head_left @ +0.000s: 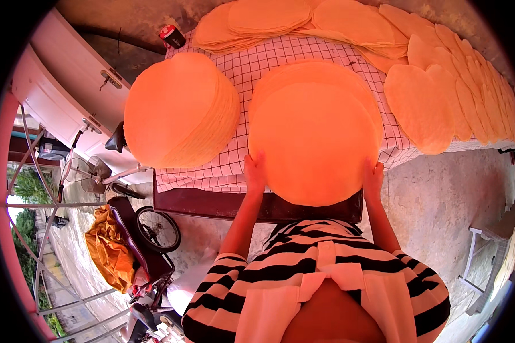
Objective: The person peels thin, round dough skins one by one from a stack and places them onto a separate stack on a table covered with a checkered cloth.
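Note:
A large round thin pancake (315,143) lies in front of me on top of a stack of the same kind. Its near edge hangs over the table's front edge. My left hand (256,173) pinches its left rim and my right hand (373,178) its right rim. Both thumbs show at the edge, while the other fingers are mostly hidden. How many sheets they grip cannot be told. To the left stands a tall, slightly fanned stack of pancakes (174,111). A checked cloth (243,68) covers the table under both stacks.
More pancakes (349,23) lie in piles along the far side, and folded ones (420,108) overlap in a row at the right. A red and black cup (172,36) stands at the far left corner. White doors (74,74), a bicycle (100,171) and a cart with orange cloth (109,248) are left.

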Tool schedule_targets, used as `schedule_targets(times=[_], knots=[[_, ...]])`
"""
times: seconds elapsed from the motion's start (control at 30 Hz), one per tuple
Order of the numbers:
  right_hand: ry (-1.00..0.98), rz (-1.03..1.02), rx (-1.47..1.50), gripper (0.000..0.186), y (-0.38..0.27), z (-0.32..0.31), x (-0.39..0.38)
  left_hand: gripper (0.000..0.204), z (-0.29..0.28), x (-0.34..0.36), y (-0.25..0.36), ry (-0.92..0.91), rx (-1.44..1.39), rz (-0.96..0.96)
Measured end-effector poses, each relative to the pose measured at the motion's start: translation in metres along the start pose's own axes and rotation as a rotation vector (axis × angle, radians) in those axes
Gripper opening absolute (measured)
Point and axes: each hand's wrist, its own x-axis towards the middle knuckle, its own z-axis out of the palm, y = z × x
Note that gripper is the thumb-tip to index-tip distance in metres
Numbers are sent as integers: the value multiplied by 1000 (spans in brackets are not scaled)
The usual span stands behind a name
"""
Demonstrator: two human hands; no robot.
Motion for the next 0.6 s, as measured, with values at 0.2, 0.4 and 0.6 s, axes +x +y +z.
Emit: schedule_targets(times=[0.2, 0.4, 0.6], knots=[[-282, 318, 393, 33, -53, -28, 14, 24, -1, 4, -6, -136, -712, -49], [-402, -6, 337, 31, -200, -43, 27, 28, -55, 10, 85, -343, -757, 131], [-695, -382, 393, 28, -340, 5, 50, 20, -172, 50, 172, -411, -905, 357]])
